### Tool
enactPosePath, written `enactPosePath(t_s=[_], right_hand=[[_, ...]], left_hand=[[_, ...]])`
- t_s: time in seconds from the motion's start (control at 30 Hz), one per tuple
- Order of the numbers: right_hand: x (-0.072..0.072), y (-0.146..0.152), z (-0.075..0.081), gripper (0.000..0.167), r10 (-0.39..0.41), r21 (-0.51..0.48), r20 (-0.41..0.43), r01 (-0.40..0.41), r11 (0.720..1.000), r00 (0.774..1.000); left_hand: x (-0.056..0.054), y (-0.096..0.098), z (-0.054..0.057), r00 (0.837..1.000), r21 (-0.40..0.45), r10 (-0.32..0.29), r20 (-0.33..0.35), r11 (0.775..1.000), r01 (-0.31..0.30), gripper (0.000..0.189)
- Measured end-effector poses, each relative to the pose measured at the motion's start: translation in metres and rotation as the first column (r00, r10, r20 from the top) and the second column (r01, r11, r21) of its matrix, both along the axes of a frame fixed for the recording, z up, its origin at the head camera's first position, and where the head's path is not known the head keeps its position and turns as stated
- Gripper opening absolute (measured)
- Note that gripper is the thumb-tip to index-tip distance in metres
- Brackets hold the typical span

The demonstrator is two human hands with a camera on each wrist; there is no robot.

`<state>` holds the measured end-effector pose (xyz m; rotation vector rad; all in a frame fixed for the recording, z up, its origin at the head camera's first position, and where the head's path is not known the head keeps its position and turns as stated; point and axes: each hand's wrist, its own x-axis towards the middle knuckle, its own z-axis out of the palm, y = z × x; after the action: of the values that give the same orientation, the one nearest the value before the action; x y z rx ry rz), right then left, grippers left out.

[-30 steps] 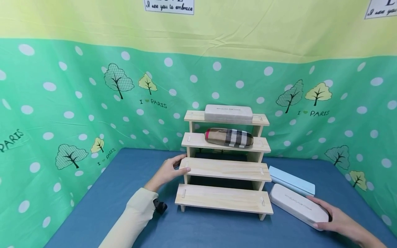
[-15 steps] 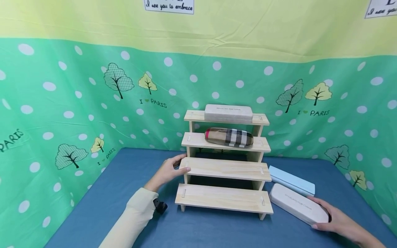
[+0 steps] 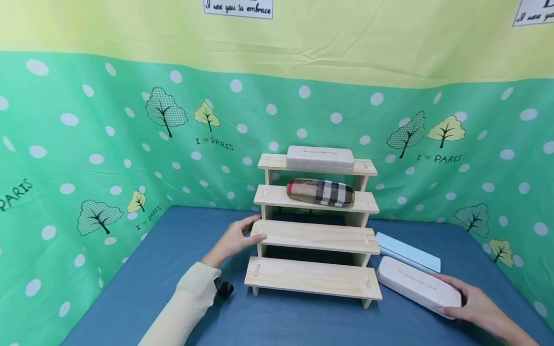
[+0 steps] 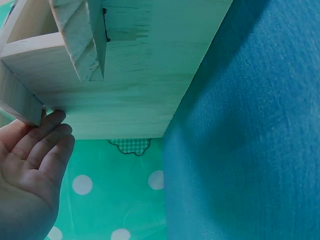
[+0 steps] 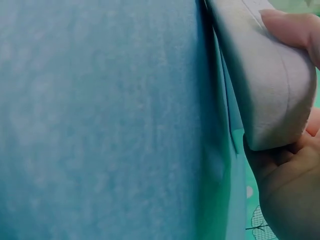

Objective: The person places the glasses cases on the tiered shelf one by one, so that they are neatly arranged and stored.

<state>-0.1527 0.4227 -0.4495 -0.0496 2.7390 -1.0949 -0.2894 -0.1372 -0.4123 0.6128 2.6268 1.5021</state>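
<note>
A pale wooden step shelf [image 3: 311,274] with several tiers stands on the blue table. My left hand [image 3: 235,240] grips the left end of its second tier from the bottom, thumb on top and fingers [image 4: 54,142] beneath. To the right of the shelf lies a white glasses case [image 3: 415,283] with faint lettering. My right hand [image 3: 473,305] holds its near right end between thumb [image 5: 285,27] and fingers. Another whitish case [image 3: 320,158] sits on the top tier. A plaid soft case [image 3: 320,192] with a pink end lies one tier below.
A light blue box [image 3: 409,252] lies just behind the white case, right of the shelf. Blue cloth [image 3: 130,302] covers the table. A green dotted curtain [image 3: 259,120] with tree prints hangs close behind and at the sides.
</note>
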Motion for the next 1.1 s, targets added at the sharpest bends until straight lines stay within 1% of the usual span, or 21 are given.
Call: enactPosePath(t_s=[0.1, 0.17, 0.23, 0.33, 0.4, 0.5, 0.63, 0.73, 0.77, 0.9, 1.0, 1.1], right_hand=[[0.000, 0.000, 0.000, 0.066, -0.021, -0.006, -0.027, 0.021, 1.000, 0.999], [0.000, -0.001, 0.001, 0.065, -0.016, 0.021, -0.057, 0.017, 1.000, 0.998], [0.000, -0.002, 0.003, 0.064, -0.019, 0.038, -0.068, 0.021, 0.999, 0.998], [0.000, -0.002, 0.006, 0.063, -0.010, 0.036, -0.058, 0.012, 0.999, 0.998], [0.000, -0.003, 0.008, 0.064, -0.016, 0.037, -0.038, 0.017, 0.999, 0.999], [0.000, -0.004, 0.008, 0.064, -0.024, 0.057, -0.033, 0.026, 0.998, 0.999], [0.001, -0.004, 0.011, 0.062, -0.024, 0.015, -0.051, 0.025, 1.000, 0.998], [0.002, -0.004, 0.014, 0.061, -0.034, -0.026, -0.036, 0.033, 0.999, 0.999], [0.002, -0.004, 0.016, 0.061, -0.048, -0.030, -0.023, 0.047, 0.998, 0.999], [0.002, -0.005, 0.021, 0.065, -0.077, 0.001, -0.002, 0.077, 0.997, 0.997], [0.002, -0.004, 0.025, 0.063, -0.073, 0.008, -0.028, 0.073, 0.997, 0.997], [0.003, -0.003, 0.028, 0.057, -0.063, -0.029, -0.068, 0.061, 0.998, 0.996]], left_hand=[[0.000, 0.000, 0.000, 1.000, 0.004, 0.001, -0.003, 1.000, -0.001, 0.069], [0.000, 0.000, 0.000, 1.000, 0.008, 0.001, -0.006, 1.000, -0.001, 0.069], [0.000, -0.001, -0.001, 1.000, 0.011, 0.000, -0.007, 1.000, 0.000, 0.070], [0.000, -0.001, -0.001, 1.000, 0.013, -0.001, -0.006, 1.000, 0.002, 0.070], [0.000, -0.001, -0.001, 1.000, 0.017, -0.003, -0.003, 1.000, 0.003, 0.070], [0.000, 0.000, -0.002, 1.000, 0.023, -0.006, 0.000, 1.000, 0.006, 0.070], [0.000, 0.000, -0.001, 1.000, 0.032, -0.011, 0.000, 0.999, 0.011, 0.070], [-0.001, 0.000, -0.002, 1.000, 0.035, -0.011, -0.005, 0.999, 0.012, 0.070], [-0.001, 0.000, -0.002, 1.000, 0.036, -0.012, -0.005, 0.999, 0.012, 0.070], [-0.001, 0.000, -0.002, 1.000, 0.037, -0.016, -0.006, 0.999, 0.016, 0.070], [-0.001, 0.000, -0.002, 1.000, 0.038, -0.015, -0.006, 0.999, 0.015, 0.070], [-0.001, 0.000, -0.003, 1.000, 0.037, -0.012, -0.011, 0.999, 0.012, 0.070]])
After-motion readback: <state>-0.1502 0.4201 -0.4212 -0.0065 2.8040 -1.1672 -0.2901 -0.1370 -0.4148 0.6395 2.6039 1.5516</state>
